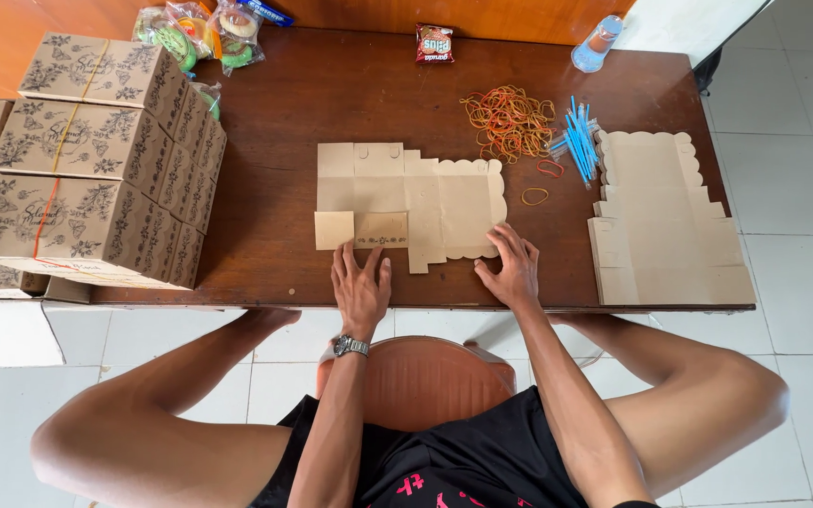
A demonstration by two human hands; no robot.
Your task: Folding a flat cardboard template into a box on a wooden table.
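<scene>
**Flat box blank under two hands at the bench's near edge**

A person sits at a dark wooden bench, both bare hands down on an unfolded cardboard box blank. The blank lies flat, plain brown side up, near the middle of the bench and close to the front edge. Its long axis runs left to right, along the bench's length; the scalloped end points toward the person's right, the end with the small square flaps toward their left. One narrow printed flap on the near side is folded up and over, showing its patterned face.

The left hand, with a wristwatch on its wrist, rests palm down, fingers spread, its fingertips touching that folded flap; it grips nothing. The right hand presses with bent fingers on the blank's near scalloped corner, also open and not closed round anything.

Well to the right lies a stack of more flat blanks. Between it and the blank in hand are a heap of rubber bands, a few loose ones, and a bunch of blue straws. On the left stand stacked finished boxes with a floral print, some banded shut. At the far edge are wrapped snacks, a small red packet and a sealed water cup.
</scene>
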